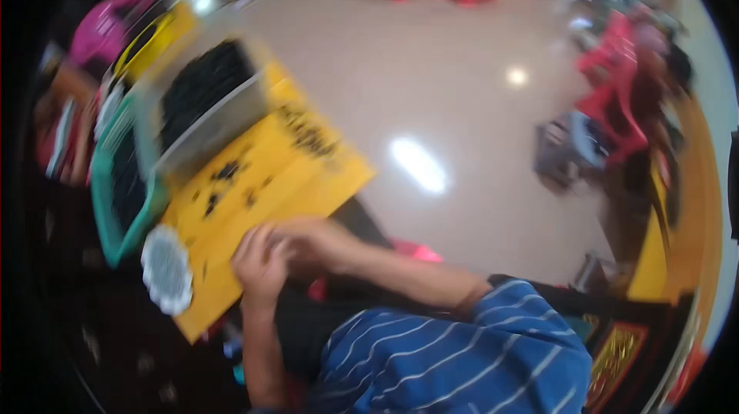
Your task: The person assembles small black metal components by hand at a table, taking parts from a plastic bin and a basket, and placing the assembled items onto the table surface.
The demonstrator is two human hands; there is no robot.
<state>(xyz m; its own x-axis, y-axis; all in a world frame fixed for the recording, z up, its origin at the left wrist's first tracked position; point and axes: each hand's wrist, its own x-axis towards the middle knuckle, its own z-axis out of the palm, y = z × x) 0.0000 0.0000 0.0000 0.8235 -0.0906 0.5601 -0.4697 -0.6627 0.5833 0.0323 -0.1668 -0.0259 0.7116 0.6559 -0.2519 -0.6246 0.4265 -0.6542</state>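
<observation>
Small dark pieces lie scattered on the yellow board, beyond the left hand and right hand, which meet at its near edge; whether they grasp something, I cannot tell. The grey bin stands farther, presumably for easy reach.

shirt: blue, white stripes | table: super yellow | basket: minty green | tub: greyish | bits: pretty much black | chairs: pinky-red
</observation>
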